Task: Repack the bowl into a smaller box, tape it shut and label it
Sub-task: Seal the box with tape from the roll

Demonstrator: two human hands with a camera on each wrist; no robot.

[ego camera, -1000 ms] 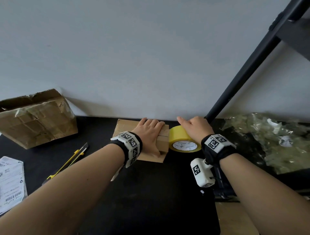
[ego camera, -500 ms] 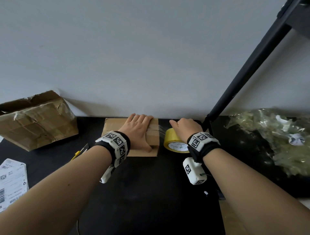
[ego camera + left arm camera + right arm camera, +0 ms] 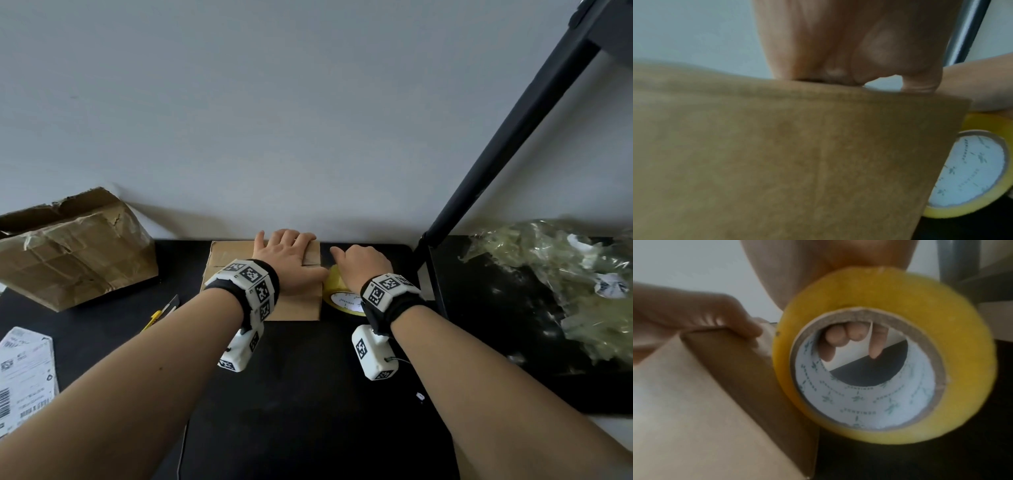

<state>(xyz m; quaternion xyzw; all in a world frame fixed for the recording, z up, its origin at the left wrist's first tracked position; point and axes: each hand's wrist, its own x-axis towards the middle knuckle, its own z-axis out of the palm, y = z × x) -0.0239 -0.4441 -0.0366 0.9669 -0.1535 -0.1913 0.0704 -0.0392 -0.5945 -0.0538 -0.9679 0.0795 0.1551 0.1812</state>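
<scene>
Box (image 3: 294, 301) lay flat, long axis left-right; L hand (image 3: 291, 263) pressed flat on top.
R hand (image 3: 364, 269) gripped tape roll (image 3: 342, 301), now tight vs box's right side.

A makeshift packing station, by the looks of it: a black surface (image 3: 308, 394) against a bare wall, a torn old carton (image 3: 75, 253) to its left, shipping labels (image 3: 25, 373) at the near-left edge, crumpled plastic wrap (image 3: 561, 284) heaped far right.
</scene>
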